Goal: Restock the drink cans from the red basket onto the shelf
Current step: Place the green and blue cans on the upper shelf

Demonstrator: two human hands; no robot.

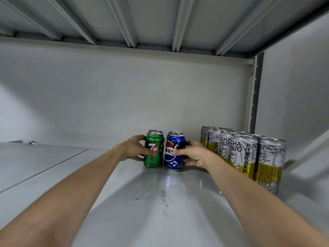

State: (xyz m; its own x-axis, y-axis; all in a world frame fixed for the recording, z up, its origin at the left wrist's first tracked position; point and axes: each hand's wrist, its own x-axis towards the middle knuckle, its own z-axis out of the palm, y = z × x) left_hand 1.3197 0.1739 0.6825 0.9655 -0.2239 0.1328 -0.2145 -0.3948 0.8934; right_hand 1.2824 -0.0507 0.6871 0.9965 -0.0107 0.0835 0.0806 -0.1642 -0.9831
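Gripping green 7up can [154, 154] with my left hand [132, 148], fingers curled round its left side, thumb across front. Right hand [193, 155] wraps blue Pepsi can [174, 154] same way, thumb on label. Both cans upright on grey shelf [160, 202], just beside each other. Top of another can peeks out behind each. Tall silver-yellow tea cans [249, 154] stand in rows just right of my right hand. Dark scuffs on shelf nearer me.
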